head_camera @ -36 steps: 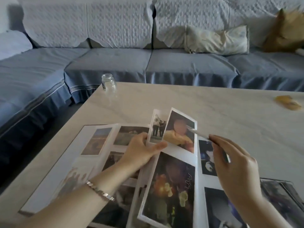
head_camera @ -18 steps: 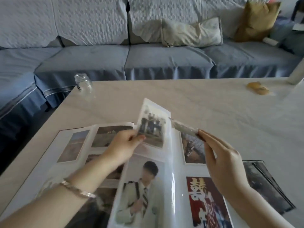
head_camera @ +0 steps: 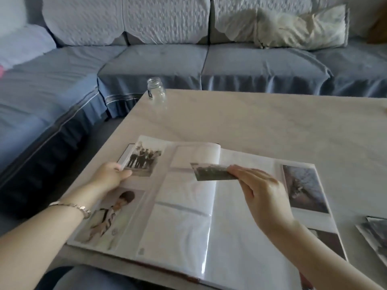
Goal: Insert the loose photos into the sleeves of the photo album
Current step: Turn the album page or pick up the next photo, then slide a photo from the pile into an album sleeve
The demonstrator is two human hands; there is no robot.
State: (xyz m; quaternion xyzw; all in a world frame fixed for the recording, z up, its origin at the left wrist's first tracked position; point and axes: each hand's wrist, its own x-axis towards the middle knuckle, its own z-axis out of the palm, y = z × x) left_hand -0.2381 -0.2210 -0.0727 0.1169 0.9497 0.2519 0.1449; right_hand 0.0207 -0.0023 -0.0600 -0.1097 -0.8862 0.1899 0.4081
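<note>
Working on the bench point(head_camera: 272, 122): pinning the open album point(head_camera: 178, 237) with the left hand point(head_camera: 111, 176) gripping its page edge; pinching the photo point(head_camera: 211, 171) in the right hand point(head_camera: 261, 191) above the empty sleeves point(head_camera: 184, 191) (openings hard to see); ideally leading corner-first.

head cam | faces forward-down | close over album point(head_camera: 188, 227) on table point(head_camera: 272, 126)

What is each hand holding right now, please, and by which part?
The right hand pinches a loose photo by its right end; the left hand grips the album at its left page edge.
</note>
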